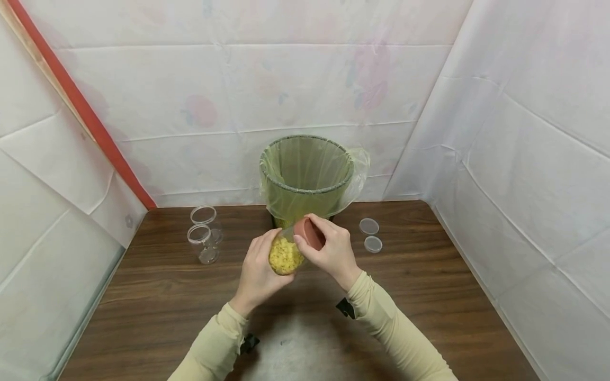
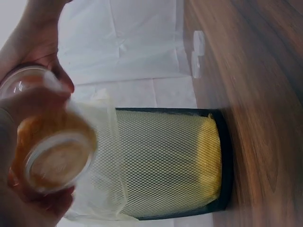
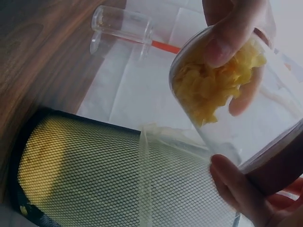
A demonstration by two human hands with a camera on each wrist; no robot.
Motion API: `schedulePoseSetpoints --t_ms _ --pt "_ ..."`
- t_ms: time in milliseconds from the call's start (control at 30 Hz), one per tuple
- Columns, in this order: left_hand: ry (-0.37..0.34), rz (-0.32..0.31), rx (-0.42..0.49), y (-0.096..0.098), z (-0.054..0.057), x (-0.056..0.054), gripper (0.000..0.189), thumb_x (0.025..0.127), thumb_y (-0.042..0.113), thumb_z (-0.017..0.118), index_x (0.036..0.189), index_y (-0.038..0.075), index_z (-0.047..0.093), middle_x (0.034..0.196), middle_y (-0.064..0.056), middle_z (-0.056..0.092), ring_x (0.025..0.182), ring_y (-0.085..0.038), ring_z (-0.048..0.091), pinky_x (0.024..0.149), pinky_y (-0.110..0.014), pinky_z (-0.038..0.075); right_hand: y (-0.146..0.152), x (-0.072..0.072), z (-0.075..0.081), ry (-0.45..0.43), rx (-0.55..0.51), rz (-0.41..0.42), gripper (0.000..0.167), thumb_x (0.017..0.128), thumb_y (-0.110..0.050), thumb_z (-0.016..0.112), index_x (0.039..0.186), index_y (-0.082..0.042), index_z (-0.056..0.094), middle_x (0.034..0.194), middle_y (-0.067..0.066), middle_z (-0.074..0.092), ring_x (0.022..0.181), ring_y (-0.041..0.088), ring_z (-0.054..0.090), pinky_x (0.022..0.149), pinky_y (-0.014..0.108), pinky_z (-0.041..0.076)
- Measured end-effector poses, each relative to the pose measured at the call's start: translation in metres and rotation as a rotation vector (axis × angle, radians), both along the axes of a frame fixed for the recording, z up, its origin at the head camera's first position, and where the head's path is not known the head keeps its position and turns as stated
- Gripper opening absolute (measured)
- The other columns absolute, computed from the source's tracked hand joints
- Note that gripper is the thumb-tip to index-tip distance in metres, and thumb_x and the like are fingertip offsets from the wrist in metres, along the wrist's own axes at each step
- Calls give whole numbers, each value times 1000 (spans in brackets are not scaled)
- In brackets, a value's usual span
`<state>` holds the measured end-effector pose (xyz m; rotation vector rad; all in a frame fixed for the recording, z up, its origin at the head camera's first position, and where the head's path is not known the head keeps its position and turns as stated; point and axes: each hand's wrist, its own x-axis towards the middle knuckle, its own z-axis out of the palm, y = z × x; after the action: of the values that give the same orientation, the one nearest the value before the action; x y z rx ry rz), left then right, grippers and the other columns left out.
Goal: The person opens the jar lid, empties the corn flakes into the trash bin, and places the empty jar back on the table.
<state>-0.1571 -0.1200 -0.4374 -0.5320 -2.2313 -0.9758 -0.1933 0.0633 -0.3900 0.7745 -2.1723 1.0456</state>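
A clear jar partly filled with yellow flaky pieces is held tilted in my left hand, its fingers curled round the side. The jar's base faces the left wrist camera. My right hand pinches a reddish-brown round piece between thumb and fingers, right up at the jar's mouth. Whether this piece is a small cup or a deep lid, I cannot tell. Both hands are above the table, just in front of the lined mesh bin.
A thin yellowish bag drapes over the bin's rim, with yellow matter at the bottom. Two clear jars stand on the left of the wooden table. Two clear lids lie to the right. Pale sheets enclose the table.
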Motion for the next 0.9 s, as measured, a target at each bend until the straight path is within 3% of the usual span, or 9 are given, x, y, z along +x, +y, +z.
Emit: schedulePoseSetpoints --t_ms 267,500,900 --pt "-105 -56 62 -3 4 3 96 46 27 89 131 6 51 123 -9 59 108 -24 54 88 -43 48 4 -5 2 113 43 134 48 85 -44 60 117 -8 64 112 6 67 95 17 66 69 29 56" --pt "-110 -59 46 -2 7 5 96 44 23 90 130 6 51 122 -9 59 107 -25 54 88 -43 47 11 -9 -1 86 54 236 52 86 -45 57 123 -9 60 117 5 64 99 15 63 71 27 54" --pt "-142 -41 33 -1 9 8 99 43 27 90 132 8 51 123 -8 59 109 -25 53 89 -43 47 17 -14 0 4 27 501 54 86 -31 59 131 -3 50 131 13 54 120 24 52 91 33 49"
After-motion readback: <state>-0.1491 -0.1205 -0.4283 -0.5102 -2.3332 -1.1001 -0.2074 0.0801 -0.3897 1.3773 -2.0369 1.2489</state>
